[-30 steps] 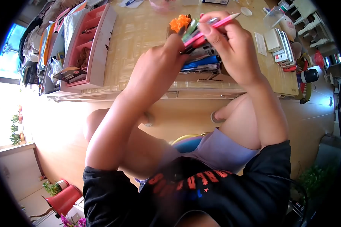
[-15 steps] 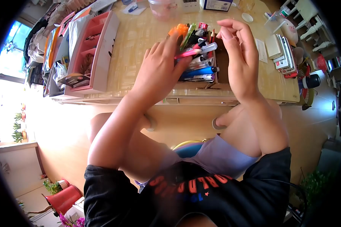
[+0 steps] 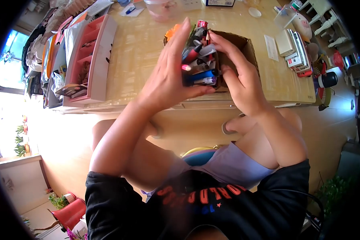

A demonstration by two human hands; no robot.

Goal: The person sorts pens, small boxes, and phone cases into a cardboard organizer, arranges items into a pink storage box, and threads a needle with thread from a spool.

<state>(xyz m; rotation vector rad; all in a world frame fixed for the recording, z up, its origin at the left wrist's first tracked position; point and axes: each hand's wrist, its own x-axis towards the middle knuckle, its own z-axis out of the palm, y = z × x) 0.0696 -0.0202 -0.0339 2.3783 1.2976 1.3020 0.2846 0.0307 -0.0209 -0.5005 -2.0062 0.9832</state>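
Observation:
A cardboard box [image 3: 250,46] stands on the table, with pens and markers [image 3: 202,64] packed upright or leaning in its left part. Among them are a blue pen [image 3: 206,75], a red-brown pencil [image 3: 208,38] and an orange fluffy topper [image 3: 172,32]. My left hand [image 3: 168,74] lies along the left side of the pens, fingers stretched up and thumb reaching across their near side. My right hand [image 3: 244,78] is curved on the other side, fingertips close to the pens and thumb apart near the inner cardboard wall. Its contact with the wall is unclear.
A pink and white organizer [image 3: 102,60] stands on the left of the table [image 3: 136,52]. Stacked books or boxes [image 3: 294,52] stand at the right. Toward the back are a clear tub [image 3: 160,10], a white lid [image 3: 255,12] and a dark blue box [image 3: 219,3].
My left hand has moved from over the pens to their left side, its fingers straightening. My right hand has come lower and left, toward the pens. More of the box shows.

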